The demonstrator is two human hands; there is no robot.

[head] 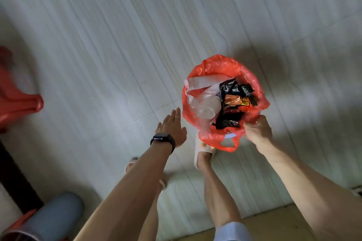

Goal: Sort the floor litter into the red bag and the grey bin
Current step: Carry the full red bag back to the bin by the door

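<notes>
- Head view, the only one: the right hand (pixel 257 129) has its fingers curled tight on the near rim of the red bag (pixel 207 64), which hangs above the floor (pixel 98 45).
- The left hand (pixel 172 125) is spread flat, fingers straight, just beside the bag. It holds nothing and does not touch the bag.
- The bag's mouth gapes, with dark wrappers (pixel 233 88) on the right and white plastic (pixel 205 103) on the left.
- First risk: the white plastic rides high and laps the left rim. One tilt or swing could tip it out over the edge.
- Second risk: it's a one-sided hold. With only the near rim gripped, the far side could sag and the mouth fold shut when the next piece goes in.
- Third risk: the film looks thin, so a load pulling on one pinched spot could stretch or tear it.
- Fourth risk: the loose handle loop (pixel 228 143) dangles right over the slipper (pixel 201 148), and a step could catch it.
- I can't pick out the grey bin with any confidence in this view, so a mis-sort is possible if the bag takes everything.
- I see no litter on the floor in this frame. If any lies out of view, it could be missed.
</notes>
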